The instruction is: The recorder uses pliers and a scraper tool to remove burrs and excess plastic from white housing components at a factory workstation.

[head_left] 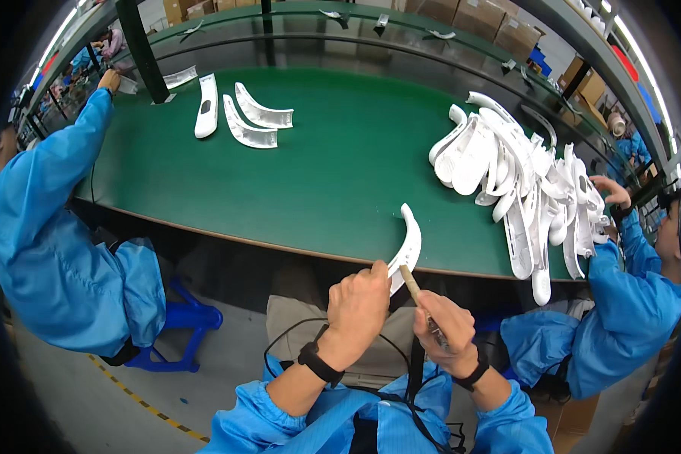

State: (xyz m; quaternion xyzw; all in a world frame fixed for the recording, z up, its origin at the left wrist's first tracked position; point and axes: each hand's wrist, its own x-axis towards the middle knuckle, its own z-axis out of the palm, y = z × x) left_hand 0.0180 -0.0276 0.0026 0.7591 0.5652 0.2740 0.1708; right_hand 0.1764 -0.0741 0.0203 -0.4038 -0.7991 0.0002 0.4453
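Observation:
My left hand (359, 304) is closed on the lower end of a curved white plastic shell (411, 240), which rises over the near edge of the green table (333, 181). In my right hand (448, 329) is a slim stick-like tool (409, 281) with a tan shaft. Its tip touches or nearly touches the shell just above my left fingers; the exact contact is too small to tell. The tool's other end is partly covered by my right fingers, so its kind stays unclear. Both wrists wear black bands.
A heap of white curved shells (507, 163) lies to the right, some overhanging the table edge. Several more shells (207, 107) lie at the far left. Co-workers in blue sit on either side, one on a blue stool (185, 321). Behind runs a conveyor (310, 51). Black cables (412, 378) hang across my front.

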